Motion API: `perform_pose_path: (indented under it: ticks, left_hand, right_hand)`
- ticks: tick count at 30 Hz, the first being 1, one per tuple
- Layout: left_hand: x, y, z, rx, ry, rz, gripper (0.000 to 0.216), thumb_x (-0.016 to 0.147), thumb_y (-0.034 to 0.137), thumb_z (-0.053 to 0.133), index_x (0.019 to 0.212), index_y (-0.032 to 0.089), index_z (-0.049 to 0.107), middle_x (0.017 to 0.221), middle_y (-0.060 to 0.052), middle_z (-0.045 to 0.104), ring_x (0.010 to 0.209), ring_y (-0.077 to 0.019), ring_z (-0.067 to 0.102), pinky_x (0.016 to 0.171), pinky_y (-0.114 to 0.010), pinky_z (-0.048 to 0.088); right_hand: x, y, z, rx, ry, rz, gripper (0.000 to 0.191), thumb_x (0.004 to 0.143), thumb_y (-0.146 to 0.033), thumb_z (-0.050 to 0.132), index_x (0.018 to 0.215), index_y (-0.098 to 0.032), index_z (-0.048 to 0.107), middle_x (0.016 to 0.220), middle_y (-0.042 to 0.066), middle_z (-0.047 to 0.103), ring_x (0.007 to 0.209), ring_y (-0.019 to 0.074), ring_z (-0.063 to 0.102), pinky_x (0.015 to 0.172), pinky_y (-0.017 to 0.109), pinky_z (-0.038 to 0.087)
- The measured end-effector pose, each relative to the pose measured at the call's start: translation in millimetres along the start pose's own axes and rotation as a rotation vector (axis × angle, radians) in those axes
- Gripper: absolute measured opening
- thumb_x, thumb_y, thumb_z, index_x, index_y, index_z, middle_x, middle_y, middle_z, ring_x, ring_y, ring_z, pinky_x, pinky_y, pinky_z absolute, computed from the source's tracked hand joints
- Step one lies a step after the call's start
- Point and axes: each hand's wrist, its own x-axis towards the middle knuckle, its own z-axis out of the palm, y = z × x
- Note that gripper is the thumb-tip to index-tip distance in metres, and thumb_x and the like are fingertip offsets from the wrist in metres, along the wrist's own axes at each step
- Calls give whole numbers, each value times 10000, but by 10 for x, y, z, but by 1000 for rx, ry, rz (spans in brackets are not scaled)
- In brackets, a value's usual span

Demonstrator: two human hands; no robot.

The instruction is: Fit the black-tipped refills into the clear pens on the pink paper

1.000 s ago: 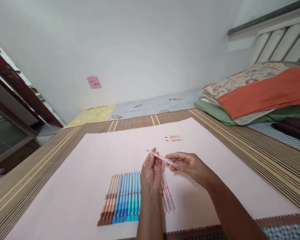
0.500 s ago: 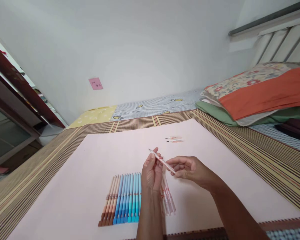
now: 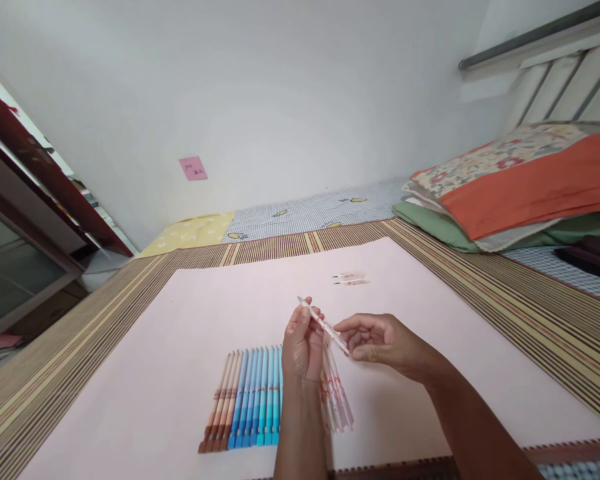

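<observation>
My left hand (image 3: 303,340) is closed around a slim white pen (image 3: 325,325) with red marks, its thumb pressed along the barrel. The pen slants down to the right above the paper. At its lower end is my right hand (image 3: 375,340), fingers curled loosely, with a gap between thumb and forefinger; whether they touch the pen is hard to tell. Below lies a row of pens: peach-and-brown pens (image 3: 220,400), blue pens (image 3: 245,397) and turquoise pens (image 3: 269,397). White-pink pens (image 3: 339,397) lie right of my left forearm, which hides part of the row.
Two thin pieces with dark tips (image 3: 350,281) lie farther back on the large pale pink sheet (image 3: 155,353). Beneath it is a striped mat (image 3: 455,280). Folded bedding (image 3: 525,180) is stacked at right. A pink note (image 3: 193,168) hangs on the wall (image 3: 300,100).
My right hand's fingers have parted a little at the pen's lower end, which has dipped slightly. My left hand keeps its hold in nearly the same place.
</observation>
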Motion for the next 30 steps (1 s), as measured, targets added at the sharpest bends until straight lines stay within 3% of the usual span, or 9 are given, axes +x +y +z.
perform_pose_path:
  ticks: [16, 23, 30]
  left_hand:
    - [-9, -19, 24, -20, 8, -33, 456, 589, 197, 939, 989, 110, 738, 809, -47, 715, 712, -113, 668, 704, -203, 557]
    - [-13, 1, 50, 47, -18, -28, 401, 643, 215, 910, 990, 115, 734, 793, -37, 708, 705, -108, 658, 708, -206, 538]
    - [-16, -9, 46, 65, -16, -25, 451, 603, 233, 930, 986, 122, 718, 768, -35, 710, 680, -112, 656, 672, -213, 531]
  right_hand:
    - [-28, -59, 50, -128, 40, -74, 310, 830, -355, 752, 1104, -211, 744, 995, 44, 724, 899, 174, 602, 839, 316, 484]
    - [-59, -80, 2, -159, 3, -35, 393, 782, -407, 787, 1106, -193, 728, 983, 50, 706, 902, 185, 605, 858, 340, 492]
    - [-2, -67, 80, -235, 132, -28, 303, 845, -461, 704, 930, -170, 716, 779, 13, 658, 713, 141, 561, 661, 273, 447]
